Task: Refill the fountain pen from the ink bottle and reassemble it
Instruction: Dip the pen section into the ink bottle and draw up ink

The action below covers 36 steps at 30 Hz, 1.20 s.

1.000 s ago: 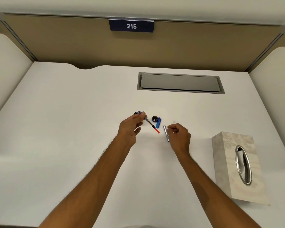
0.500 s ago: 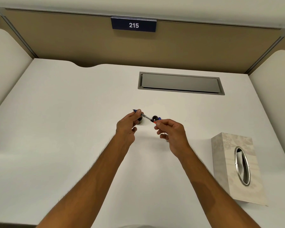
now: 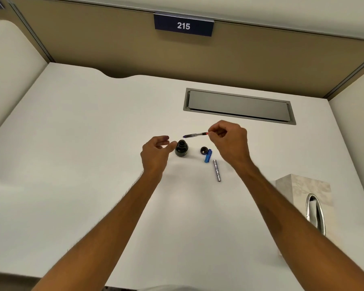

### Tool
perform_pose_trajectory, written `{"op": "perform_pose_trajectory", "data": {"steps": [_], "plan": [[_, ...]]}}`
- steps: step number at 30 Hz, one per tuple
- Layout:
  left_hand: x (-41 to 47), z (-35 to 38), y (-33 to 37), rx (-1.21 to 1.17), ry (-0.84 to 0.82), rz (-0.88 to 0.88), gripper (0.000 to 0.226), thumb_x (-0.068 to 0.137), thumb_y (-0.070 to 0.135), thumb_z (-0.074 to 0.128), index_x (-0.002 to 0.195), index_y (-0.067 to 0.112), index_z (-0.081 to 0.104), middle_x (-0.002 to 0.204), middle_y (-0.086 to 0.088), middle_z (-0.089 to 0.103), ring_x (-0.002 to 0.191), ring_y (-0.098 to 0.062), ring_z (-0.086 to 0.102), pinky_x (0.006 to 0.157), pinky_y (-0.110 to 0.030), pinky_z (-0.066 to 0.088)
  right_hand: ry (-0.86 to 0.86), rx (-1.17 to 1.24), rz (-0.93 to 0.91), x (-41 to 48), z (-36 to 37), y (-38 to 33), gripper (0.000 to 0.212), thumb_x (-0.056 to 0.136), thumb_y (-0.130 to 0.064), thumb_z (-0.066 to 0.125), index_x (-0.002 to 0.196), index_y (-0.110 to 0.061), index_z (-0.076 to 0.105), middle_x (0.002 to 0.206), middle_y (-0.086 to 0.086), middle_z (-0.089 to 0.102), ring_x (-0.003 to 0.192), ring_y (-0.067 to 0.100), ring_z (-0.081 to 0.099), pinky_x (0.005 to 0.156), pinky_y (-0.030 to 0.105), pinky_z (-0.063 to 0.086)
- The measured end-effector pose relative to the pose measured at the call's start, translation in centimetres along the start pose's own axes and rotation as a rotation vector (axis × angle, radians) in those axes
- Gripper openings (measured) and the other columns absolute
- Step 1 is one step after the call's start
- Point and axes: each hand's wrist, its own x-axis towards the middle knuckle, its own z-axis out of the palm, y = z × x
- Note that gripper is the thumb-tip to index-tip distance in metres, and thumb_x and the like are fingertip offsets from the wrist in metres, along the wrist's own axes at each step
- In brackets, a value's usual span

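Two hands: both are stretched forward over the middle of the white desk [image 3: 72, 164].
Left hand [image 3: 156, 149]: fingers loosely curled, holding nothing; the thumb tip is just beside the left side of the ink bottle [image 3: 181, 148], and I cannot tell if it touches.
Ink bottle: stands upright on the desk with its mouth uncovered, between the hands.
Pen [image 3: 194, 135]: only the thin inner part, held in the air; its long axis is almost level, the dark tip points left and ends just above and behind the bottle, and the red end is in the right hand [image 3: 229, 141].
Bottle cap [image 3: 204, 150]: lies on the desk right of the bottle.
Blue piece [image 3: 208, 156]: just beside the cap.
Silver tube [image 3: 217, 170]: lies nearer the person, probably the pen's outer body.
Right hand: thumb and forefinger pinch the red end; the other fingers are curled in.
Tissue box [image 3: 303, 192]: far right, well apart.
Next move: I judge the tip must tilt down into the bottle mouth, which lies left of and below the pinching fingers; the left hand is nearer to steady the bottle.
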Motion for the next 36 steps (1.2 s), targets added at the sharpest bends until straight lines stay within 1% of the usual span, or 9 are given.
{"op": "perform_pose_trajectory", "data": {"steps": [3, 5, 7, 8, 12, 18, 24, 31, 36], "plan": [[0.7, 0.3, -0.4, 0.215, -0.003, 0.175, 0.031, 0.073, 0.03, 0.082, 0.103, 0.024, 0.074, 0.098, 0.012, 0.073, 0.091, 0.007, 0.059, 0.077, -0.012, 0.043, -0.099, -0.177, -0.089, 1.7, 0.6, -0.8, 0.006, 0.085, -0.009, 0.069, 0.087, -0.009, 0.074, 0.077, 0.002, 0.071, 0.063, 0.008, 0.059, 0.065, 0.013, 0.049], [1.4, 0.7, -0.8, 0.307, -0.007, 0.243, 0.029, 0.072, 0.034, 0.081, 0.099, 0.028, 0.075, 0.097, 0.015, 0.072, 0.101, -0.002, 0.06, 0.085, -0.023, 0.049, -0.149, -0.269, -0.129, 2.4, 1.4, -1.3, 0.008, 0.087, -0.01, 0.068, 0.091, -0.009, 0.075, 0.081, 0.004, 0.073, 0.069, 0.015, 0.063, 0.072, 0.025, 0.055], [1.8, 1.3, -1.0, 0.395, -0.019, 0.292, 0.029, 0.072, 0.036, 0.08, 0.1, 0.03, 0.075, 0.098, 0.015, 0.071, 0.111, -0.017, 0.056, 0.091, -0.036, 0.048, -0.189, -0.347, -0.146, 3.0, 2.3, -1.8, 0.01, 0.088, -0.01, 0.067, 0.094, -0.009, 0.074, 0.086, 0.006, 0.073, 0.076, 0.017, 0.064, 0.076, 0.028, 0.055], [2.1, 1.6, -1.0, 0.425, -0.024, 0.304, 0.029, 0.073, 0.035, 0.079, 0.101, 0.028, 0.075, 0.101, 0.013, 0.071, 0.113, -0.019, 0.054, 0.093, -0.037, 0.046, -0.209, -0.377, -0.142, 3.2, 2.7, -1.9, 0.011, 0.088, -0.01, 0.066, 0.096, -0.009, 0.074, 0.088, 0.007, 0.073, 0.077, 0.017, 0.063, 0.077, 0.028, 0.053], [2.6, 2.7, -0.9, 0.472, -0.006, 0.274, 0.031, 0.077, 0.032, 0.078, 0.108, 0.026, 0.074, 0.108, 0.007, 0.071, 0.117, -0.018, 0.044, 0.09, -0.029, 0.038, -0.251, -0.445, -0.125, 4.0, 4.0, -1.9, 0.012, 0.088, -0.009, 0.065, 0.096, -0.01, 0.073, 0.09, 0.008, 0.073, 0.077, 0.017, 0.06, 0.078, 0.03, 0.055], [3.5, 3.6, -1.3, 0.491, -0.019, 0.244, 0.029, 0.078, 0.029, 0.079, 0.106, 0.027, 0.075, 0.111, 0.005, 0.071, 0.117, -0.02, 0.045, 0.094, -0.034, 0.041, -0.304, -0.491, -0.115, 4.7, 5.2, -1.8, 0.012, 0.09, -0.011, 0.065, 0.099, -0.009, 0.072, 0.092, 0.009, 0.072, 0.077, 0.016, 0.059, 0.075, 0.025, 0.049], [4.2, 4.0, -1.4, 0.472, 0.012, 0.23, 0.023, 0.08, 0.03, 0.079, 0.101, 0.022, 0.077, 0.109, 0.003, 0.071, 0.117, -0.019, 0.046, 0.094, -0.038, 0.043, -0.346, -0.513, -0.112, 5.4, 6.0, -1.9, 0.013, 0.091, -0.014, 0.065, 0.102, -0.01, 0.071, 0.095, 0.008, 0.072, 0.078, 0.016, 0.059, 0.079, 0.027, 0.051], [4.6, 4.2, -1.9, 0.442, 0.006, 0.235, 0.023, 0.079, 0.03, 0.079, 0.099, 0.02, 0.078, 0.108, 0.003, 0.072, 0.116, -0.018, 0.047, 0.095, -0.039, 0.043, -0.373, -0.541, -0.134, 5.6, 6.4, -1.9, 0.013, 0.091, -0.014, 0.065, 0.102, -0.01, 0.071, 0.096, 0.009, 0.072, 0.079, 0.015, 0.058, 0.078, 0.026, 0.05], [4.9, 4.3, -2.4, 0.421, 0.03, 0.217, 0.022, 0.079, 0.032, 0.08, 0.097, 0.02, 0.078, 0.106, 0.004, 0.072, 0.115, -0.017, 0.048, 0.094, -0.037, 0.044, -0.35, -0.553, -0.125, 5.6, 6.6, -1.9, 0.02, 0.09, -0.023, 0.067, 0.107, -0.012, 0.069, 0.098, 0.007, 0.072, 0.079, 0.015, 0.058, 0.079, 0.028, 0.05]]}}
